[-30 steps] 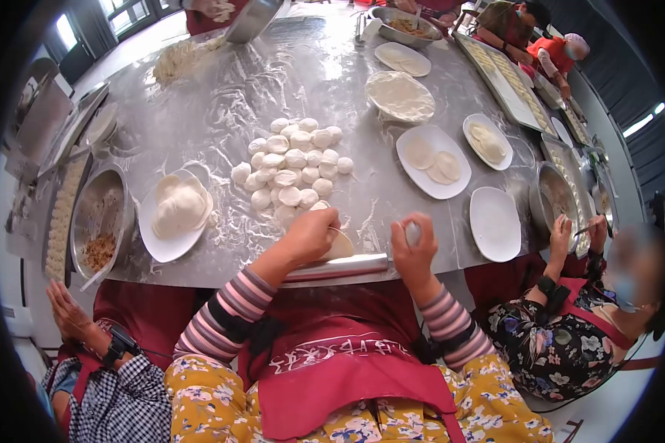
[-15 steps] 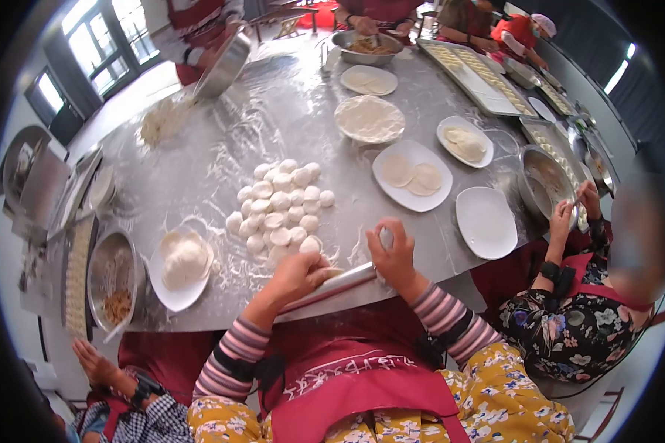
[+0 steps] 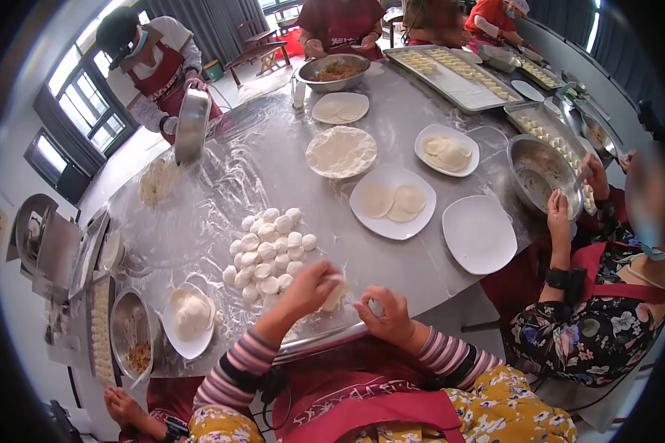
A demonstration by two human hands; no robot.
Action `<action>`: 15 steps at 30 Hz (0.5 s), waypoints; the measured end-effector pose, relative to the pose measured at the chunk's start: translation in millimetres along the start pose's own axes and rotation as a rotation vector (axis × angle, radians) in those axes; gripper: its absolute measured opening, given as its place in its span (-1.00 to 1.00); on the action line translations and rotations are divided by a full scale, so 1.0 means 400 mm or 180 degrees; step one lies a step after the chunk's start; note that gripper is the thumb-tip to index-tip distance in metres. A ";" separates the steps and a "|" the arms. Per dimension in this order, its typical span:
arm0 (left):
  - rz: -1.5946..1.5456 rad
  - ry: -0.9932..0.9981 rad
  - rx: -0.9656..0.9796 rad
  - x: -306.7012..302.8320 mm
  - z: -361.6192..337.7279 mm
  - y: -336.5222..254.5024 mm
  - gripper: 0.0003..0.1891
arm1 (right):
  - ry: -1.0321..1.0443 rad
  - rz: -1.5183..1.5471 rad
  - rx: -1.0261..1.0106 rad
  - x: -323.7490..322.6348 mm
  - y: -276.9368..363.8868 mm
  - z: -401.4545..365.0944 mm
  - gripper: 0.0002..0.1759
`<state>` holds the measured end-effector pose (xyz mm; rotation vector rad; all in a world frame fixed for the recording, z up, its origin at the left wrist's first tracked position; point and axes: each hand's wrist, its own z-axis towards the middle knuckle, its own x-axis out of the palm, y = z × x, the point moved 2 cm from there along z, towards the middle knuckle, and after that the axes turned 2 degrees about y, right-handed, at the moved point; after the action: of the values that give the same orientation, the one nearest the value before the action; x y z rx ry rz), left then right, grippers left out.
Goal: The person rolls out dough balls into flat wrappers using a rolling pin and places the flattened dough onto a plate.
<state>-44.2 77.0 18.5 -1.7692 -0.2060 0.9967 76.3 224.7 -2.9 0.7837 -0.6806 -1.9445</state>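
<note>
At the table's near edge, my left hand is closed and a little blurred by motion. A thin round of dough, a dumpling wrapper, shows pale at its fingertips. To the right, my right hand is curled over the table edge. A greyish spot shows inside its fingers; what it is I cannot make out. Just beyond my left hand lies a pile of small floured dough pieces. Left of that, a white plate bears a stack of wrappers.
Plates with wrappers, a bowl of flour and a bare white plate stand ahead and right. Filling bowls and dumpling trays line the sides. Co-workers surround the table; one tilts a metal bowl at far left.
My left hand has lifted away from the table edge, with the wrapper now flatter beside it. My right hand has drawn nearer my body. The view has shifted, showing more of the far-left co-worker.
</note>
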 end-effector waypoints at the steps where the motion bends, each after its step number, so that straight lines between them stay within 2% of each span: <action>1: -0.0094 -0.0021 -0.0025 -0.005 0.052 -0.029 -0.82 | -0.0018 -0.0010 -0.0006 0.002 -0.002 0.000 -0.72; 2: -0.0196 -0.0041 -0.0046 -0.011 0.105 -0.057 -0.81 | -0.0032 0.0062 0.0042 0.004 -0.003 0.001 -0.72; 4: -0.1230 -0.0041 -0.0159 -0.022 0.194 -0.101 -0.72 | -0.0041 0.0100 0.0092 0.003 -0.003 0.001 -0.72; 7: -0.1292 -0.0215 -0.0193 -0.044 0.245 -0.083 -0.64 | -0.0044 -0.0005 -0.0010 -0.001 -0.001 0.002 -0.72; 8: -0.0133 -0.0322 -0.0135 -0.060 0.274 -0.028 -0.72 | -0.0032 0.0039 0.0002 0.000 0.001 0.002 -0.72; 9: -0.0124 -0.0318 -0.0132 -0.072 0.257 -0.015 -0.72 | -0.0024 0.0091 0.0014 0.002 0.001 0.001 -0.72; 11: 0.2078 -0.0631 0.0224 -0.077 0.204 0.006 -0.81 | -0.0056 0.0043 -0.0001 0.003 0.000 0.002 -0.73; 15: 0.2730 -0.0688 -0.0136 -0.082 0.173 0.069 -0.74 | -0.0085 -0.0022 -0.0020 0.006 -0.003 0.009 -0.74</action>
<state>-122.3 95.0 5.0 -1.8021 0.4449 1.7965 71.9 223.5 -1.8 0.7585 -0.6881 -1.9655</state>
